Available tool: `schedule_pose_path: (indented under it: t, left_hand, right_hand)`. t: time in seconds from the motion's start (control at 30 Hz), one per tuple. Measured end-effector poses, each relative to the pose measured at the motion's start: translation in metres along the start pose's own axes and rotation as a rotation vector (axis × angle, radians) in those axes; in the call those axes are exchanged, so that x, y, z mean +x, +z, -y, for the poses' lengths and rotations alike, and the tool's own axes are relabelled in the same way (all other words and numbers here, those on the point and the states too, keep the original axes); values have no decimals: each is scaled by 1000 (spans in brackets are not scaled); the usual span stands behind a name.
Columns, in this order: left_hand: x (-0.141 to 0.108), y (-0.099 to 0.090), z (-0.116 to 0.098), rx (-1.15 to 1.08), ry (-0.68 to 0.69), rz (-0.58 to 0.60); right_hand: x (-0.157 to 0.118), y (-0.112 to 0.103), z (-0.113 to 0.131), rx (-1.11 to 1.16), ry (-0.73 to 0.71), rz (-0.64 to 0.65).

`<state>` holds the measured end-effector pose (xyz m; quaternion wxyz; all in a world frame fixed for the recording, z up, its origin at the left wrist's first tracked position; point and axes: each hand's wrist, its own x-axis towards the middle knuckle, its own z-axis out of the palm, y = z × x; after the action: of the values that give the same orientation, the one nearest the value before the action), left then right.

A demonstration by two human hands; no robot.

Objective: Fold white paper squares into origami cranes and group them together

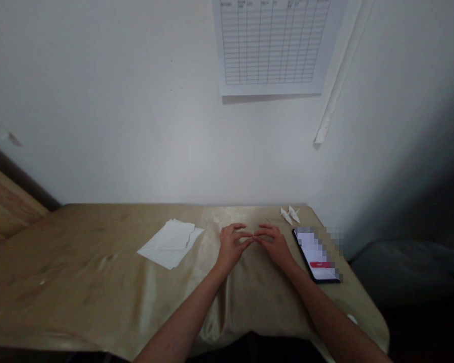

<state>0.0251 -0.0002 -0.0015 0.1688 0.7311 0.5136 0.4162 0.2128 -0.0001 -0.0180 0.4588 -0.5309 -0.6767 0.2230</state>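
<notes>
My left hand (232, 243) and my right hand (273, 243) meet fingertip to fingertip above the cloth-covered table. Thumb and index finger are pinched on each hand, with the other fingers curved and lifted. A tiny sliver of white paper (253, 234) shows between the two pinches; its shape is mostly hidden by the fingertips. To the left of my left hand lies a loose stack of white paper sheets (170, 242), the top one with a ragged edge. Two small white folded paper cranes (289, 215) rest beyond my right hand, near the table's back right corner.
A phone (313, 252) with its screen lit lies right of my right forearm. The shiny tan tablecloth (98, 282) has creases at the front. Behind the table rises a white wall with a printed grid sheet (272, 50). Something wooden (7, 201) stands at far left.
</notes>
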Motion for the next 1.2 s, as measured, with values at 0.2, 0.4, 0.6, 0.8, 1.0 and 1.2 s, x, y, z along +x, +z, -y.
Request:
schedule_pose_path:
  t: [0.2,0.4,0.6,0.8,1.0,1.2]
  left_hand:
    - [0,1,2,-44,46,-11]
    - [0,2,4,-86,44,-7]
    - [0,2,4,-74,32,18]
    - [1,1,4,-64,27,44]
    - [0,0,4,-36,12,76]
    - [1,0,4,-35,-13,113]
  right_hand:
    - [-1,3,-4,23,-8,0]
    - [-2,6,-3,44,-24,1]
    - [-2,7,-2,22,-25,2]
    - [-1,6,-3,-1,-12,32]
    - [-2,6,-6,-19,7,59]
    - [-2,6,-3,-29,11,62]
